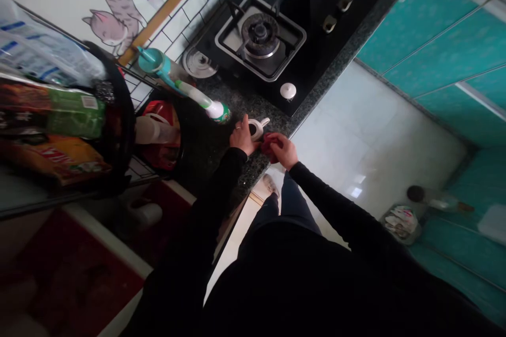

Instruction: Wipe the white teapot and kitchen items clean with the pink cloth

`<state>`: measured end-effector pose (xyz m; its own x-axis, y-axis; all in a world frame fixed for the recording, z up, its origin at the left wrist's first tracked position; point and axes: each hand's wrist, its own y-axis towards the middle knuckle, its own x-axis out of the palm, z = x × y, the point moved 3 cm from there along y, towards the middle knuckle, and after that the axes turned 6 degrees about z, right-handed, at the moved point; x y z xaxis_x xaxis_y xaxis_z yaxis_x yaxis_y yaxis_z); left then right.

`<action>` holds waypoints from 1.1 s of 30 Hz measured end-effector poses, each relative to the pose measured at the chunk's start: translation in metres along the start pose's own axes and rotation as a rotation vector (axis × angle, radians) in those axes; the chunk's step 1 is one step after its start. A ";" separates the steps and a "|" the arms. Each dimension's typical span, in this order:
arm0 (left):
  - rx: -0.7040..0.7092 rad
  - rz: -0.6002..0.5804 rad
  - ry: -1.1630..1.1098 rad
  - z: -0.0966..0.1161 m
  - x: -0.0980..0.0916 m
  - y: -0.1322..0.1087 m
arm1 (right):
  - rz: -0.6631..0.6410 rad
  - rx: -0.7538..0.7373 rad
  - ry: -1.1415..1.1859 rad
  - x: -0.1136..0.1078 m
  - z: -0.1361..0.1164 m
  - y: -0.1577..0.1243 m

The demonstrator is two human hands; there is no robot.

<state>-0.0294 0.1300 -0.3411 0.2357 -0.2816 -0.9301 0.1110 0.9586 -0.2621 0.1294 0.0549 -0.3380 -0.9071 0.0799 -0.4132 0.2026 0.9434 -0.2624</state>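
My left hand (242, 138) is closed on the side of a small white teapot (259, 127) standing near the counter's edge. The pot has no lid on, and its dark round opening faces up. A short spout or handle points away from me toward the stove; I cannot tell which. Fingers of my right hand (285, 152) pinch a crumpled red cloth (269, 149) against or just beside the pot's near side. A white lid with a knob (288, 90) lies apart on the black stove top. The palm side of both hands is hidden.
Past the pot is a gas stove (284, 31) with burners. A green-and-white bottle (217, 110) and a teal container (152, 60) stand left on the dark counter (205, 152). Further left, a black rack (128, 110) holds packaged food. A bag-lined bin (401, 224) sits on the floor at right.
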 end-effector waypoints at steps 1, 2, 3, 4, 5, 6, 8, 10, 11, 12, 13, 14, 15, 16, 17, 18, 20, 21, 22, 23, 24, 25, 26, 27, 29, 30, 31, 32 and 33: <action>-0.003 -0.003 -0.063 -0.003 -0.002 -0.001 | 0.059 -0.018 0.014 -0.007 -0.006 0.006; -0.011 0.006 -0.117 -0.006 -0.003 -0.003 | 0.111 -0.053 0.007 -0.013 -0.014 0.013; -0.017 0.021 -0.157 -0.008 -0.004 -0.004 | 0.149 -0.100 -0.017 -0.017 -0.023 0.020; -0.020 0.039 -0.183 -0.009 -0.005 -0.005 | 0.170 -0.154 -0.053 -0.019 -0.032 0.027; -0.023 0.053 -0.198 -0.010 -0.006 -0.007 | 0.179 -0.212 -0.089 -0.019 -0.042 0.035; -0.027 0.062 -0.207 -0.010 -0.006 -0.008 | 0.171 -0.267 -0.124 -0.018 -0.051 0.043; -0.041 0.064 -0.218 -0.008 -0.006 -0.009 | 0.093 -0.353 -0.201 -0.011 -0.065 0.059; -0.056 0.055 -0.219 -0.008 -0.005 -0.008 | -0.049 -0.409 -0.301 0.000 -0.071 0.073; -0.059 0.054 -0.214 -0.008 -0.004 -0.008 | -0.131 -0.434 -0.357 0.005 -0.072 0.080; -0.058 0.054 -0.208 -0.009 -0.003 -0.007 | -0.206 -0.457 -0.412 0.010 -0.073 0.086; -0.059 0.054 -0.200 -0.010 -0.001 -0.007 | -0.270 -0.476 -0.464 0.014 -0.074 0.093; -0.060 0.053 -0.194 -0.012 0.001 -0.006 | -0.320 -0.488 -0.514 0.017 -0.076 0.100; -0.062 0.054 -0.189 -0.013 0.003 -0.006 | -0.357 -0.493 -0.563 0.020 -0.078 0.106; -0.063 0.055 -0.186 -0.014 0.005 -0.006 | -0.382 -0.493 -0.610 0.022 -0.080 0.112; -0.064 0.058 -0.185 -0.015 0.006 -0.006 | -0.396 -0.488 -0.655 0.025 -0.083 0.117; -0.067 0.061 -0.183 -0.015 0.007 -0.006 | -0.399 -0.480 -0.698 0.028 -0.085 0.121; -0.081 0.066 -0.174 -0.015 0.007 -0.006 | -0.369 -0.447 -0.756 0.033 -0.088 0.125; -0.090 0.065 -0.168 -0.014 0.006 -0.007 | -0.345 -0.418 -0.768 0.036 -0.089 0.125; -0.098 0.062 -0.163 -0.013 0.005 -0.007 | -0.322 -0.379 -0.768 0.038 -0.088 0.124; -0.103 0.059 -0.159 -0.012 0.003 -0.008 | -0.300 -0.337 -0.760 0.040 -0.087 0.122; -0.105 0.055 -0.157 -0.011 0.002 -0.008 | -0.278 -0.298 -0.750 0.042 -0.085 0.120; -0.107 0.051 -0.157 -0.011 0.000 -0.009 | -0.257 -0.267 -0.743 0.043 -0.084 0.117; -0.110 0.047 -0.157 -0.011 -0.001 -0.009 | -0.236 -0.246 -0.741 0.044 -0.082 0.115; -0.114 0.042 -0.157 -0.011 -0.001 -0.010 | -0.218 -0.233 -0.741 0.044 -0.081 0.114; -0.121 0.035 -0.156 -0.011 -0.001 -0.010 | -0.208 -0.218 -0.736 0.043 -0.079 0.113; -0.122 0.035 -0.156 -0.011 -0.001 -0.011 | -0.222 -0.208 -0.726 0.043 -0.079 0.114; -0.121 0.038 -0.158 -0.011 -0.001 -0.011 | -0.243 -0.197 -0.714 0.042 -0.078 0.116; -0.119 0.044 -0.161 -0.012 0.000 -0.011 | -0.263 -0.185 -0.707 0.042 -0.077 0.118; -0.120 0.051 -0.164 -0.012 0.000 -0.011 | -0.279 -0.173 -0.706 0.043 -0.076 0.121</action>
<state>-0.0418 0.1201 -0.3415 0.3935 -0.2259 -0.8911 -0.0185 0.9672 -0.2534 0.0870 0.1966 -0.3206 -0.4542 -0.3368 -0.8248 -0.1117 0.9400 -0.3223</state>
